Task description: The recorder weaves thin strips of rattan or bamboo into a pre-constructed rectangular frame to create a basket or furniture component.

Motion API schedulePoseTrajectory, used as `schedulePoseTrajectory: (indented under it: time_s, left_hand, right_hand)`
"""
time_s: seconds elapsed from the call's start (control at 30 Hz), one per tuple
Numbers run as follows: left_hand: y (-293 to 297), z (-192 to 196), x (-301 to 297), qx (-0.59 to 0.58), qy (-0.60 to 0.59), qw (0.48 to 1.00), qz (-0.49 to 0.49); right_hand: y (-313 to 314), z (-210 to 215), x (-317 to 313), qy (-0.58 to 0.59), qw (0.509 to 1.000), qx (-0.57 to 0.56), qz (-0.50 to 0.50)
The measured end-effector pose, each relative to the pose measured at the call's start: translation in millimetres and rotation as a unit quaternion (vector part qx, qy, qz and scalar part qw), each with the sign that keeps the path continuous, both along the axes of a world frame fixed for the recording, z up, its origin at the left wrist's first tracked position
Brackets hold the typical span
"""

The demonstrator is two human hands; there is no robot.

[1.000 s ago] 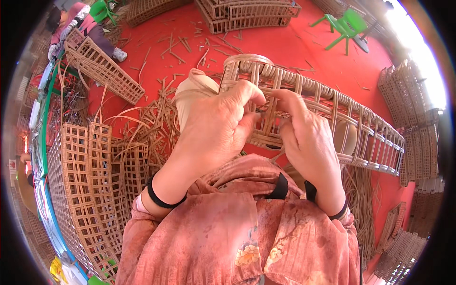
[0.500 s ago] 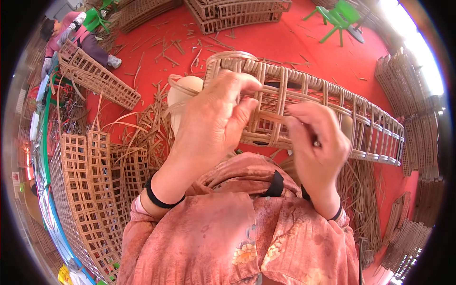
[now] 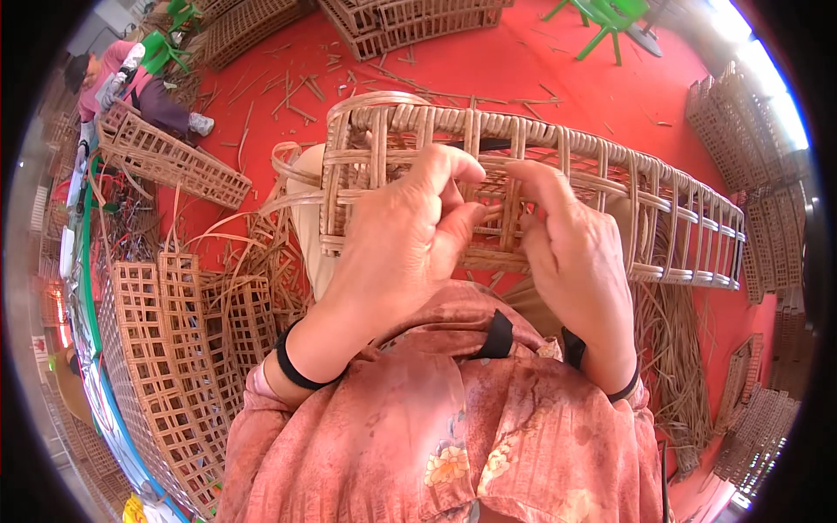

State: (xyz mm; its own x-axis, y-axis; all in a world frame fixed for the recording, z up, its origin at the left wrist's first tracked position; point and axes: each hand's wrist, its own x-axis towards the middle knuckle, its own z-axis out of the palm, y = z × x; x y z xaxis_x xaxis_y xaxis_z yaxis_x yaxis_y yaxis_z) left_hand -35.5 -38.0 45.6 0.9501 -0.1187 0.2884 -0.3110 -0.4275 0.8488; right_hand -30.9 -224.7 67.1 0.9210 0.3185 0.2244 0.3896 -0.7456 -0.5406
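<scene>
A long openwork wicker basket (image 3: 540,132) is lying in front of the person, spreading from 11 o'clock round to 3 o'clock. The left hand (image 3: 401,235) is reaching over its near side by the dial's centre; the right hand (image 3: 580,248) is facing it from 3 o'clock. Both are curling, thumb and forefinger bent at the basket's side; whether either is pinching a strand, I cannot tell. Loose strips (image 3: 301,199) are trailing off the basket's end toward 10 o'clock. The hands are apparently threading or straightening a strand; the next move is probably calling for a fine fingertip hold and an even pull.
</scene>
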Motion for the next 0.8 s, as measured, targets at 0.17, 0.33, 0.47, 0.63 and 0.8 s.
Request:
schedulePoseTrajectory:
  time_s: [0.17,0.33,0.47,0.63,0.8]
  left_hand:
    - [-7,0,-1,-0.009,-0.007,1.000,0.001]
    - [-17,2,5,0.052,-0.189,0.980,0.022]
    - [-39,11,6,0.011,-0.061,0.994,-0.091]
    - [-55,7,11,-0.039,0.009,0.994,-0.099]
    - [-62,7,2,-0.014,-0.014,1.000,-0.019]
  right_hand:
    - [-11,-7,2,0.028,0.996,0.076,0.037]
    - [-23,1,-14,-0.072,0.984,0.163,-0.010]
    - [-52,10,-24,-0.067,0.958,0.249,-0.123]
    - [-67,-1,-16,0.013,0.961,0.232,-0.149]
    - [-79,-1,-7,-0.108,0.988,0.017,-0.110]
